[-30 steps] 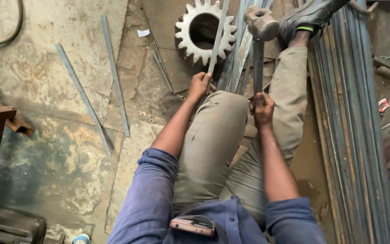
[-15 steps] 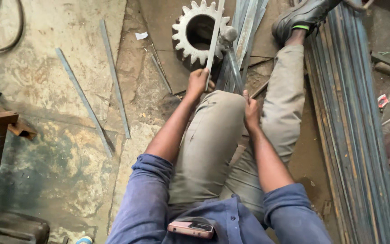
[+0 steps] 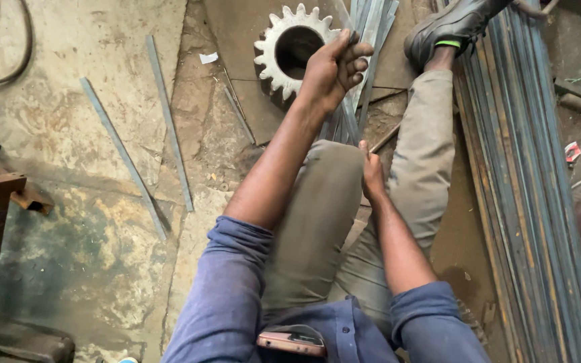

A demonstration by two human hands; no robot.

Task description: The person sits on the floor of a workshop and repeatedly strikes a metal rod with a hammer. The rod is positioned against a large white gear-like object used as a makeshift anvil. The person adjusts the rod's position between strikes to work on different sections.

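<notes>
left hand [image 3: 334, 70] on metal strip [image 3: 371, 33]

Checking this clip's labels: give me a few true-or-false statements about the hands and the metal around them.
1. The left hand grips a flat metal strip. True.
2. The right hand holds a hammer. False: it holds no hammer and lies between the legs.
3. A toothed gear lies beside the left hand. True.
4. The two loose strips on the floor lean on the gear. False: they lie apart from it.
</notes>
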